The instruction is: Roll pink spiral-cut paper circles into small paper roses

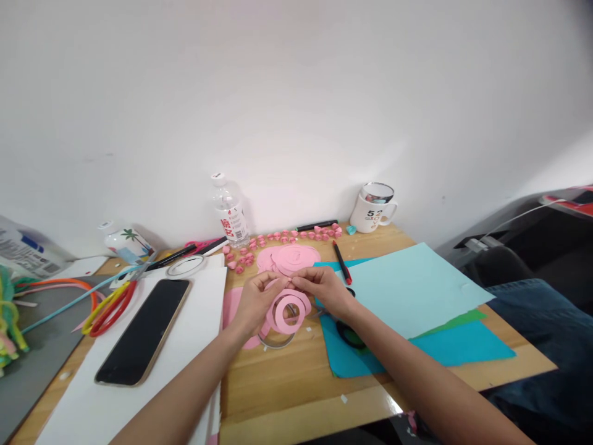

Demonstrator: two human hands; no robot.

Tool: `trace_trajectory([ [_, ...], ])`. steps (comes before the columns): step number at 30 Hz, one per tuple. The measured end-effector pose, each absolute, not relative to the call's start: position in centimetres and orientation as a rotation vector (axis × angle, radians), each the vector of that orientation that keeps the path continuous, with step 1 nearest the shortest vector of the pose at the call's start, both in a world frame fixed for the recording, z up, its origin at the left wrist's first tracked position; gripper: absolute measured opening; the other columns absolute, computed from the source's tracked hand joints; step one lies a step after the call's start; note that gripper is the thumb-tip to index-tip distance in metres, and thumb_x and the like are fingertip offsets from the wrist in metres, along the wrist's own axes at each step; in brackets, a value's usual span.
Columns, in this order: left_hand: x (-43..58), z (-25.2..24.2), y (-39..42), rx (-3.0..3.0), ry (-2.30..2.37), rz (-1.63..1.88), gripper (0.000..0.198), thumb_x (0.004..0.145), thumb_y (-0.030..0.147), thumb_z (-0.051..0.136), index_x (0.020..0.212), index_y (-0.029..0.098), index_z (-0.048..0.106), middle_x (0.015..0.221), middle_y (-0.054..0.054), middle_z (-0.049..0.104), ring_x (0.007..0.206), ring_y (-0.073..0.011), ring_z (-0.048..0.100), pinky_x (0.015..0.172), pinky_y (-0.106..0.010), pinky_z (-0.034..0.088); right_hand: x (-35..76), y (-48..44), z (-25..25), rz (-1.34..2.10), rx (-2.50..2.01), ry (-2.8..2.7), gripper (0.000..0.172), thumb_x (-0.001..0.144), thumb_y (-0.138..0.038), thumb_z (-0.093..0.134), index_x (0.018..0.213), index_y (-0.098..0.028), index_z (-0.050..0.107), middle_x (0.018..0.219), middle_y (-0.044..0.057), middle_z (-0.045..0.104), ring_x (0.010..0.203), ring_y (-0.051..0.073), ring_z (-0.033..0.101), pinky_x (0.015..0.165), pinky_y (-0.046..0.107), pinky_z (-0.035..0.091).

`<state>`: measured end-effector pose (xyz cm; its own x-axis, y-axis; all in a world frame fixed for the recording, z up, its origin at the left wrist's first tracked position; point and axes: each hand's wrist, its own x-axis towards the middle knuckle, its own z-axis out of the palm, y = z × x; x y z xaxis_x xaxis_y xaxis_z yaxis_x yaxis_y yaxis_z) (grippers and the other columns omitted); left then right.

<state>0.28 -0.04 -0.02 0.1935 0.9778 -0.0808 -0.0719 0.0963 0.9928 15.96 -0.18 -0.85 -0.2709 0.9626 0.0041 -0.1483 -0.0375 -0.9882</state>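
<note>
My left hand [263,298] and my right hand [325,288] meet at the middle of the table, fingertips pinched close together. Between them they grip one end of a pink paper spiral [279,312], whose coils hang down below the fingers. Under the coils lies a ring-shaped roll of tape [273,342], partly covered. Just beyond my hands rests a stack of pink paper spirals [295,258]. Small rolled pink paper flowers [239,262] are lined up behind and to the left of it. Black-handled scissors [349,335] sit partly hidden beneath my right forearm.
A water bottle [230,213] and a white mug [374,209] stand against the wall. Right of my hands are light blue sheets [417,287] and a red-black pen [341,262]. A phone [143,330] lies on white paper at left, beside red-and-yellow scissors [111,309].
</note>
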Motion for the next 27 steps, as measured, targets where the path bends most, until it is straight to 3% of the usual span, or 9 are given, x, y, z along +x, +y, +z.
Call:
trace_trajectory([
  [12,0.29,-0.04,-0.07,1.181,1.044,1.015,0.017,0.064,0.029,0.065,0.071,0.014,0.062,0.07,-0.002,0.063,0.059,-0.0109,0.055,0.055,-0.021,0.044,15.88,-0.22,-0.91,1.447,-0.978,-1.264,0.028,0.066,-0.041,0.064,0.07,-0.013,0.065,0.07,0.004,0.067,0.059,0.013,0.058,0.056,0.025,0.046],
  [21,0.42,0.13,0.09,1.216,1.08,1.036,0.018,0.064,0.031,0.066,0.067,0.013,0.063,0.064,-0.002,0.064,0.056,-0.0106,0.056,0.053,-0.02,0.044,15.84,-0.18,-1.15,1.429,-0.966,-1.205,0.024,0.065,-0.038,0.066,0.067,-0.014,0.063,0.064,0.002,0.065,0.056,0.011,0.058,0.053,0.023,0.046],
  [27,0.33,-0.04,-0.19,1.128,1.004,0.929,0.023,0.067,0.037,0.063,0.072,0.014,0.06,0.051,0.0,0.061,0.038,-0.0114,0.054,0.038,-0.021,0.042,15.63,-0.13,-1.16,1.396,-0.935,-1.107,0.02,0.057,-0.03,0.073,0.07,-0.016,0.066,0.067,0.002,0.067,0.063,0.014,0.062,0.064,0.027,0.048],
])
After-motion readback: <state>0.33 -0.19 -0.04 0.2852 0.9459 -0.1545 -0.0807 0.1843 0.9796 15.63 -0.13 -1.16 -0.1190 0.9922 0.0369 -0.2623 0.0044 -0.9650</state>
